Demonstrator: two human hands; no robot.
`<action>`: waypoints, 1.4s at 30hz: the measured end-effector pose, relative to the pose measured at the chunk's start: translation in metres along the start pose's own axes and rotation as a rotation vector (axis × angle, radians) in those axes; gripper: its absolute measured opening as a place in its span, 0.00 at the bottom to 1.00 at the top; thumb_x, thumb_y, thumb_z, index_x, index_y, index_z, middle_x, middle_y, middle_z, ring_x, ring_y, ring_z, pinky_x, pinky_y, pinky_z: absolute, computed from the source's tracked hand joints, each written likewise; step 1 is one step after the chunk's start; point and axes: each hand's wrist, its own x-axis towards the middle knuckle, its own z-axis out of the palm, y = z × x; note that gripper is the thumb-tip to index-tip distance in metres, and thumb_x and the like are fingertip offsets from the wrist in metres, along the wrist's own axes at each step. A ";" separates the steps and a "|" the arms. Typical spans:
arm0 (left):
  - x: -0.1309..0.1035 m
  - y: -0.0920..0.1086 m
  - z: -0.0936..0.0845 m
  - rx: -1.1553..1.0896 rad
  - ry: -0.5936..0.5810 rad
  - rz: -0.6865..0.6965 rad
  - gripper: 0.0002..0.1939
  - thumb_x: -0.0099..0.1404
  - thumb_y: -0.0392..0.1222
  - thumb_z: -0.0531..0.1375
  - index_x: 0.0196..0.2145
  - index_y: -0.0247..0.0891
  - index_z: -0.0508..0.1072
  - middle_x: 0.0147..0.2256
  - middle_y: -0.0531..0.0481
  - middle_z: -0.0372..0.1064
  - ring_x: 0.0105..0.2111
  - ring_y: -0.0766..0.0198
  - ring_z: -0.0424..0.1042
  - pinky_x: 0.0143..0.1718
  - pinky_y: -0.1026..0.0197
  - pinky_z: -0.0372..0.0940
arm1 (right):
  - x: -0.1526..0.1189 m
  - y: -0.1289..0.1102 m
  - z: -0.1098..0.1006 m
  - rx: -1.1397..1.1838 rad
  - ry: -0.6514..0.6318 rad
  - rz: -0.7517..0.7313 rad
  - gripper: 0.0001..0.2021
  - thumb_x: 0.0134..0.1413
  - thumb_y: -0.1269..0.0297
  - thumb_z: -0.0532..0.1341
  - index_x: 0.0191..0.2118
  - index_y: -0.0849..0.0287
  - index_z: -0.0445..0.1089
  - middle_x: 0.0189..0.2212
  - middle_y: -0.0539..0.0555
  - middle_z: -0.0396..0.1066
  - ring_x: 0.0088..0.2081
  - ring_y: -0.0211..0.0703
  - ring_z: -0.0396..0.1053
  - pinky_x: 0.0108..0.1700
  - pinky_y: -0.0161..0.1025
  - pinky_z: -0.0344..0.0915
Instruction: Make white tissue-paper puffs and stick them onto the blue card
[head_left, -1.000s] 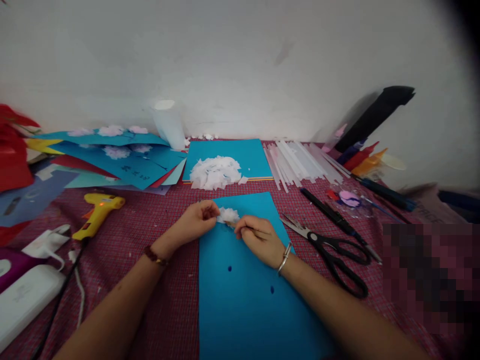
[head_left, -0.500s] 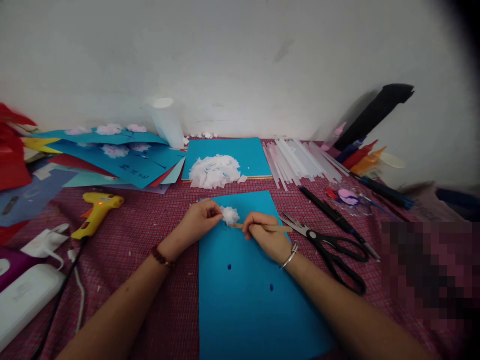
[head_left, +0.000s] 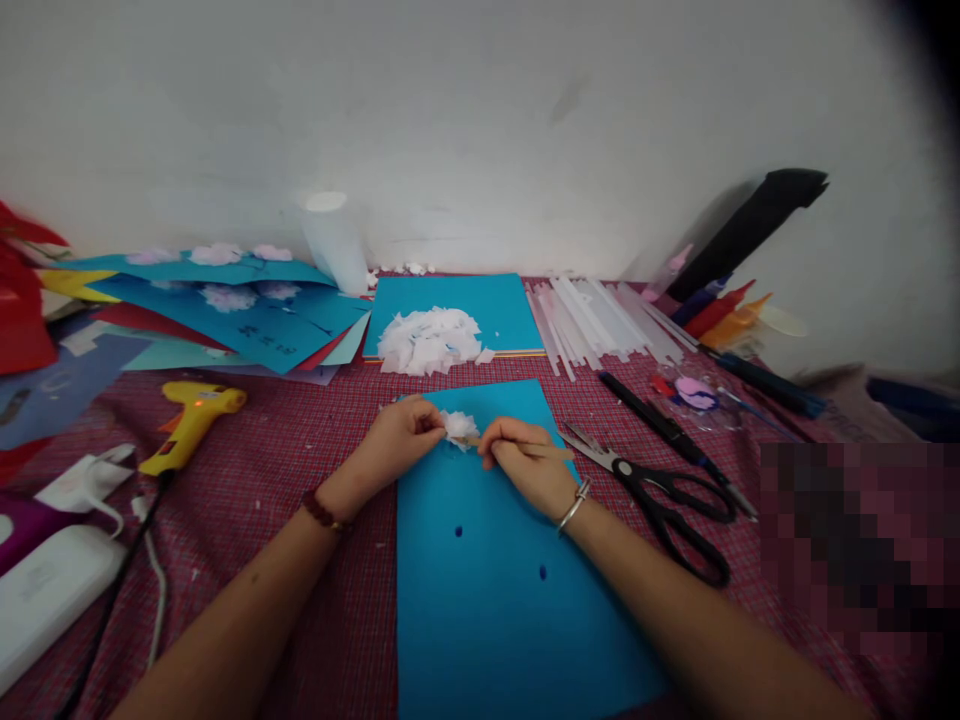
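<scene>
A blue paper sheet (head_left: 480, 630) lies lengthwise before me, with two dark blue dots on its middle part. Near its top is a white ruffled paper flower (head_left: 459, 426). My left hand (head_left: 409, 435) pinches at the flower's left edge with thumb and forefinger; the exact contact is too small to make out. In my right hand (head_left: 529, 465) is a flat wooden stick (head_left: 546, 452), held like a pen, its tip touching the flower's lower right side.
Scissors (head_left: 645, 480) and a black pen-like tool (head_left: 660, 425) lie to the right. A yellow glue gun (head_left: 191, 425) rests left, its light lit. Behind, white paper pieces (head_left: 427, 342) are heaped on blue sheets (head_left: 457, 290), beside translucent glue sticks (head_left: 600, 320).
The wooden stick's tip has moved up from just below the flower onto its lower right side. My right hand has shifted slightly up and left; my left hand stays put.
</scene>
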 end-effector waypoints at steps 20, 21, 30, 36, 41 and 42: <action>0.000 0.006 0.000 0.048 0.001 0.001 0.06 0.55 0.35 0.57 0.21 0.37 0.68 0.23 0.53 0.65 0.27 0.66 0.65 0.27 0.64 0.58 | 0.000 0.006 -0.015 0.100 -0.076 0.076 0.09 0.41 0.73 0.51 0.20 0.57 0.66 0.15 0.47 0.65 0.20 0.37 0.61 0.22 0.33 0.54; 0.000 0.006 0.000 0.047 0.000 0.003 0.06 0.55 0.35 0.57 0.21 0.37 0.68 0.23 0.53 0.65 0.27 0.66 0.65 0.28 0.64 0.58 | 0.000 0.006 -0.015 0.092 -0.072 0.068 0.09 0.41 0.73 0.51 0.20 0.57 0.66 0.15 0.47 0.65 0.20 0.37 0.62 0.22 0.33 0.55; 0.001 0.010 -0.002 0.040 -0.010 -0.027 0.06 0.55 0.35 0.57 0.21 0.36 0.68 0.24 0.53 0.64 0.26 0.66 0.66 0.27 0.64 0.58 | 0.002 0.006 -0.009 0.057 0.010 0.040 0.09 0.43 0.73 0.51 0.22 0.58 0.66 0.17 0.47 0.66 0.22 0.36 0.61 0.23 0.32 0.55; -0.002 0.006 0.002 0.047 -0.002 -0.015 0.06 0.56 0.36 0.57 0.22 0.36 0.68 0.24 0.53 0.64 0.26 0.65 0.66 0.27 0.64 0.58 | 0.002 0.003 -0.007 0.016 0.015 0.058 0.09 0.44 0.73 0.51 0.23 0.58 0.68 0.18 0.47 0.67 0.22 0.36 0.62 0.24 0.32 0.56; 0.003 0.007 -0.016 0.029 -0.126 -0.038 0.11 0.60 0.42 0.54 0.24 0.36 0.71 0.24 0.52 0.67 0.26 0.65 0.67 0.28 0.63 0.60 | 0.003 0.008 -0.014 0.255 0.087 0.080 0.08 0.41 0.70 0.51 0.21 0.57 0.66 0.12 0.44 0.60 0.15 0.34 0.54 0.18 0.31 0.49; 0.009 0.010 -0.023 0.037 -0.182 -0.039 0.12 0.60 0.43 0.53 0.26 0.36 0.72 0.25 0.51 0.68 0.25 0.64 0.67 0.27 0.64 0.60 | 0.003 0.009 -0.015 0.313 0.127 0.089 0.07 0.41 0.70 0.51 0.20 0.57 0.65 0.11 0.44 0.58 0.14 0.34 0.52 0.17 0.31 0.47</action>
